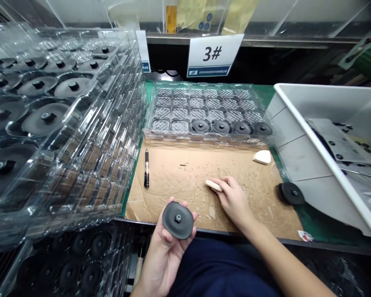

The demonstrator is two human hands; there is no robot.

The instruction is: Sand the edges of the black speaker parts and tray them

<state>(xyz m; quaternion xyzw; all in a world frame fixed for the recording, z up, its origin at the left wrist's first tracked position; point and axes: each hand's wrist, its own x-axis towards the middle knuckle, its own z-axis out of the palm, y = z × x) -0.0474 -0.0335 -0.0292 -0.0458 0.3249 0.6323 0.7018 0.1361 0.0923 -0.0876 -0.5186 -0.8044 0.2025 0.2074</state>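
A round black rubber disc [170, 218] with a small metal-tipped stub at its centre lies in my left hand [167, 247], fingers curled round its edge. My right hand [235, 200] pinches a thin cream-white pad [213, 185] just above the cardboard sheet [170, 189]. A second off-white wedge-shaped piece [261, 156] lies farther back on the cardboard. Beyond it, a clear plastic tray [198, 102] holds several black discs in its front row, toward the right. More black discs [291, 193] sit at the right edge of the cardboard.
Tall stacked clear trays [111, 136] with black discs stand at the left. A pen [146, 168] lies on the cardboard. At the right stands a white bin [320, 148] holding papers and dark parts. A "3#" sign [214, 55] hangs behind the tray.
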